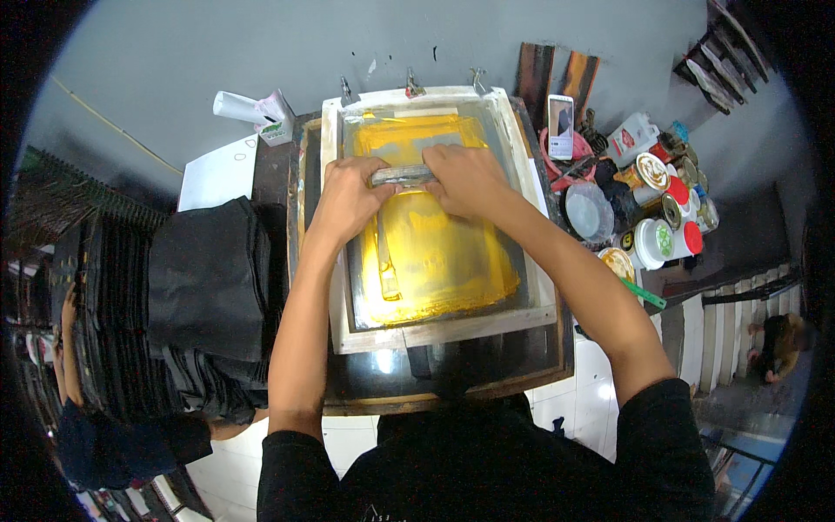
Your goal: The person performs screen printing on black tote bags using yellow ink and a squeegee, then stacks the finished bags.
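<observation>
Both hands grip a squeegee [402,176] that lies crosswise on the upper half of a silkscreen. My left hand [350,193] is closed round its left end, and my right hand [470,178] is closed round the right end. Yellow ink [448,252] is smeared over the mesh below and above the squeegee, with a thicker streak at the lower left. The pale screen frame [444,332] lies flat on a dark glossy board [478,365]. Metal clamps [413,85] stand at the frame's far edge. The squeegee's blade is mostly hidden.
Stacked black fabric pieces [209,278] lie at the left, near a white sheet [217,176] and a small box [276,122]. A phone [561,129], a clear tub [589,213] and several ink pots [652,242] crowd the right. Another person's sleeve [122,448] shows lower left; a person [780,346] is far right.
</observation>
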Demonstrator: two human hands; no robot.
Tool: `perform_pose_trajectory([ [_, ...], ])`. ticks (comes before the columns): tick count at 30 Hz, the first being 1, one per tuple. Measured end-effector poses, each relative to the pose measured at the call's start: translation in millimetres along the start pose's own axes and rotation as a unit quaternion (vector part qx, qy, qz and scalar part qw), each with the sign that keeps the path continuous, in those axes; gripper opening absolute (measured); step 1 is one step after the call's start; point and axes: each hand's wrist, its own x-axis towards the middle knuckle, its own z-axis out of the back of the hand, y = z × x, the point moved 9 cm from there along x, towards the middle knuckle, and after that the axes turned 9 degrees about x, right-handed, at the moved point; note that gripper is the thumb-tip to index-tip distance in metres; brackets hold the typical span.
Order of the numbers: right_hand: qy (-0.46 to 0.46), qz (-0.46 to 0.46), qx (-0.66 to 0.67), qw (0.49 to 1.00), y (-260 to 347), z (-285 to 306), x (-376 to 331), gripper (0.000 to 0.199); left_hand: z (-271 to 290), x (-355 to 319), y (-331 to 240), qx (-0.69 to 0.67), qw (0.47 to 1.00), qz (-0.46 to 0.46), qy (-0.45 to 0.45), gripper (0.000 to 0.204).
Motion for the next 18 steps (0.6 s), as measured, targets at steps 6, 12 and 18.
perform_pose_trajectory([
  [6, -0.009, 0.008, 0.02, 1.0, 35.3, -6.7, -58.6, 0.031, 1.3, -66.5, -28.1, -0.016, 1.0, 0.006, 0.011, 0.03],
  [12, -0.006, 0.036, 0.021, 0.999, 83.9, -8.3, -121.2, 0.027, 10.5, -138.5, -67.0, -0.017, 0.999, 0.024, 0.025, 0.029],
  [18, -0.041, 0.071, -0.042, 0.996, 106.1, -11.4, -159.4, 0.017, 8.6, -189.4, -69.4, -0.06, 0.997, 0.045, 0.014, 0.056],
])
